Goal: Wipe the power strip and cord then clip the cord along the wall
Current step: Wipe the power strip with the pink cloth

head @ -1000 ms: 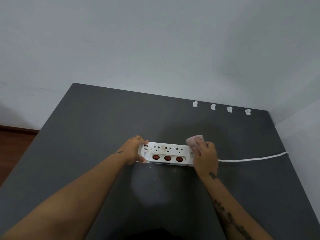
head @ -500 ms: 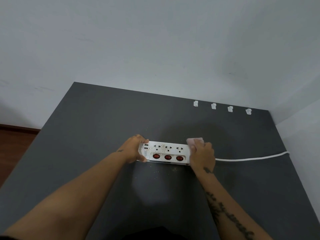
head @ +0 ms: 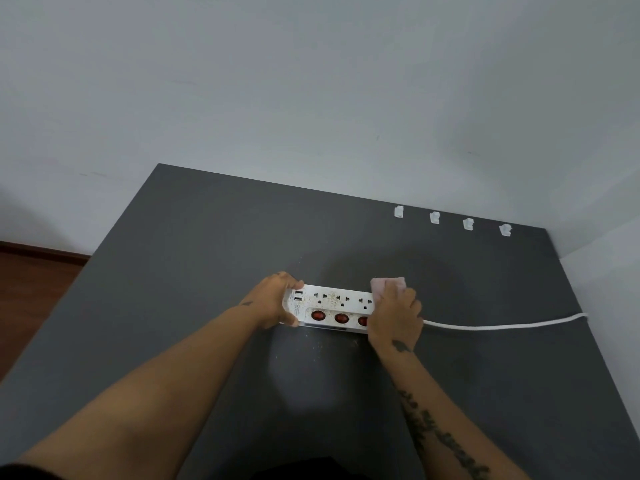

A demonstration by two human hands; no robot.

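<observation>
On dark table (head: pixel 173 271) against the wall (head: pixel 311 98), steadies the dusty power strip (head: pixel 332 304) at mid-table with left hand (head: pixel 273 301), fingers curled round its end, apparently to stop sliding, and presses pink cloth (head: pixel 388 285) onto its right end with right hand (head: pixel 394 317), fingers bent over the cloth.

Dark grey table (head: pixel 173 271), matte top, far edge against pale wall. White power strip (head: pixel 332 306) near centre, long axis 9-to-3, three red switches along near side, grime on socket face. White cord (head: pixel 502 327) runs from strip's 3 o'clock end to table's right edge. Pale specks (head: pixel 313 348) scattered at strip's 6 o'clock. Four white clips (head: pixel 434 217) in row at 1 o'clock, along far edge.
</observation>
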